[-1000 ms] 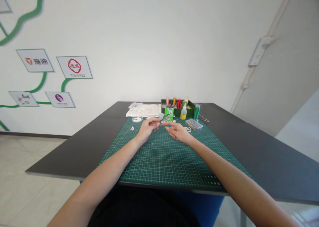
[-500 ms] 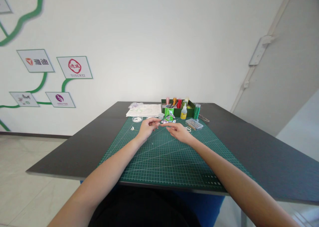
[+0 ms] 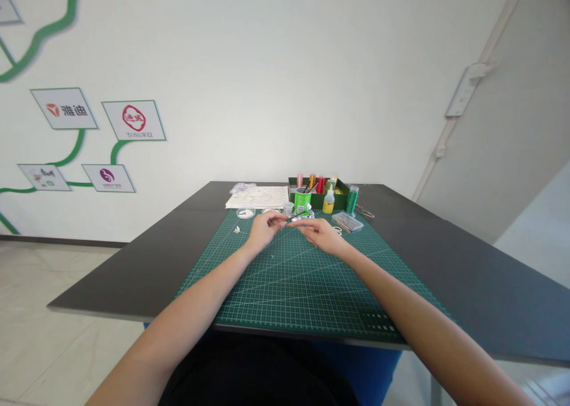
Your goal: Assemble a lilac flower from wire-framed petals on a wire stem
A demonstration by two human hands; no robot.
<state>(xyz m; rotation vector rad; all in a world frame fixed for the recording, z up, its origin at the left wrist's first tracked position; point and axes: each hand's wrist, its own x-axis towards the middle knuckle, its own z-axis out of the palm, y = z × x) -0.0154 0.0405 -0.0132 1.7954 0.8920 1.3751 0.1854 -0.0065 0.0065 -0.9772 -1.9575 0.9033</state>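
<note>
Over the green cutting mat (image 3: 303,281), my left hand (image 3: 263,230) is closed in a pinch around a thin dark stick (image 3: 299,215). The stick's free end points right and slightly up; its exact kind is too small to tell. My right hand (image 3: 321,235) reaches in from the other side, index finger stretched to the left fingertips and the other fingers curled. Whatever it pinches, if anything, is too small to make out. Just behind the fingers lies crumpled silver foil (image 3: 307,215). A small white flower on a thin stem (image 3: 237,230) rests left of my left hand.
Behind my hands stand a green can (image 3: 303,200) with dark-handled tools, a glue bottle (image 3: 328,202), a dark green box (image 3: 342,202) of thread spools and a green spool (image 3: 351,199). A clear case (image 3: 347,222), a white dish (image 3: 246,213) and paper sheets (image 3: 258,197) lie around.
The dark stick has tipped lower and now lies closer to level, its free end further right. Both hands stay nearly in place.
</note>
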